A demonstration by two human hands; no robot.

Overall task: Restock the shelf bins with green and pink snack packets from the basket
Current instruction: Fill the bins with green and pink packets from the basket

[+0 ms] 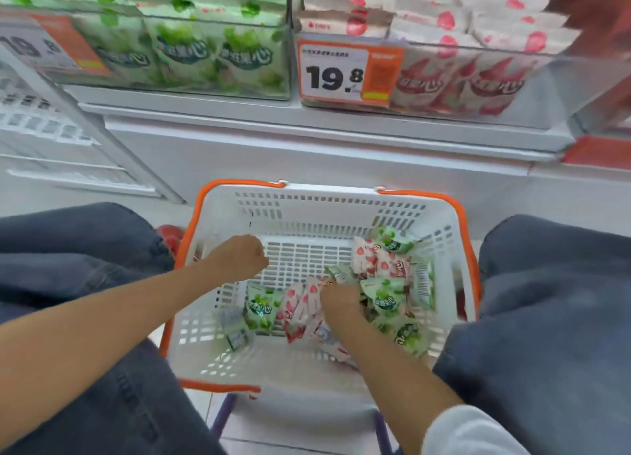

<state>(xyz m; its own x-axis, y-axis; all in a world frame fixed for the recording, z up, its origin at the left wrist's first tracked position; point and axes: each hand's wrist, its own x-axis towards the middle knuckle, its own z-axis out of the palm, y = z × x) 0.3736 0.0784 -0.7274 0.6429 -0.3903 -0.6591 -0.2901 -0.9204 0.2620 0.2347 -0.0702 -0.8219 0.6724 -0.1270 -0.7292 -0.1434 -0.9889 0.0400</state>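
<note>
– Right sleeve comes in low at 5 o'clock, and the forearm runs toward 11 into the basket. Right hand sits down among the packets.

– What does it hold?

– Can't tell. Its fingertips are buried in the heap, so whether they pinch anything is hidden. Pink packets lie touching it at 9 to 10 o'clock, with their long axis about 1 to 7. One green packet lies just beside it at 2.

– And the left?

– Left hand hovers at 10 o'clock of the right, above bare basket floor. It's curled into a fist, knuckles toward 1, and no packet shows in it. It's farther from the pink packets than the right.

– So which hand takes them?

– Right, I judge, since it touches them. Its wrist dips, back of the hand up. The lift should follow the packets' length, then go up to the pink bin at 1 o'clock. Green bin stands at 11, which suits the left, and a second green packet lies at its 5 o'clock.
</note>
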